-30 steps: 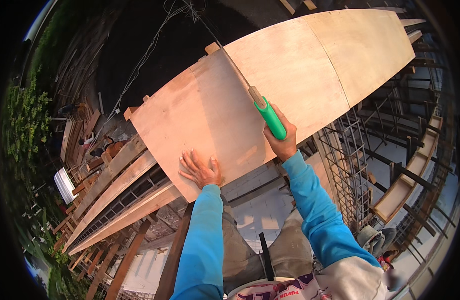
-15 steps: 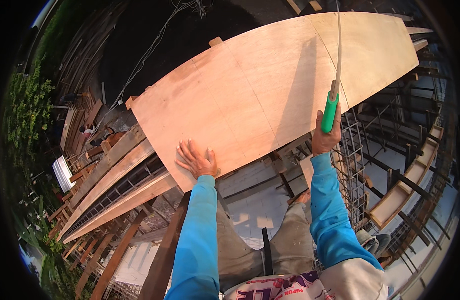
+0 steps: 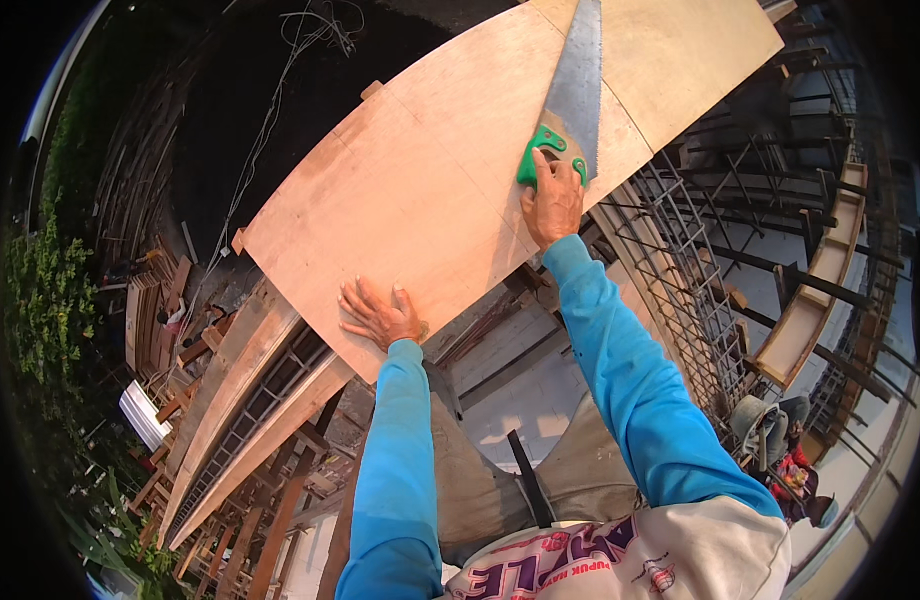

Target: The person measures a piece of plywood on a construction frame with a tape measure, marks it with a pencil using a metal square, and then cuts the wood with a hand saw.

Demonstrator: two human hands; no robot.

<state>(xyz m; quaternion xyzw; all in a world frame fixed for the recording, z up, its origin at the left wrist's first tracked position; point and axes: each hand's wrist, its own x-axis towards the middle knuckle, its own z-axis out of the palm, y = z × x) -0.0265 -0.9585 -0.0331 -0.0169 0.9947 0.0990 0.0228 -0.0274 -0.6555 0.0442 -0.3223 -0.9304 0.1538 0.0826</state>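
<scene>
A large plywood sheet [image 3: 420, 190] with thin pencil-like lines across it spans the upper middle. My left hand [image 3: 380, 315] lies flat on its near left corner, fingers spread. On the right part of the sheet a handsaw [image 3: 577, 95] lies on its side, its toothed blade pointing away from me. My right hand [image 3: 554, 200] is at the saw's green handle [image 3: 533, 160], with fingers curled over it; part of the grip is hidden beneath them.
Under the sheet runs timber formwork [image 3: 220, 410] with a steel rebar cage inside. Another rebar cage [image 3: 695, 265] passes on the right, near a long wooden trough [image 3: 815, 290]. A person [image 3: 795, 475] is at the lower right. Loose cables [image 3: 270, 130] hang at the upper left.
The saw has turned from on edge to lying flat, and moved left with my right hand. My left hand stays on the sheet's corner. The whole view has shifted.
</scene>
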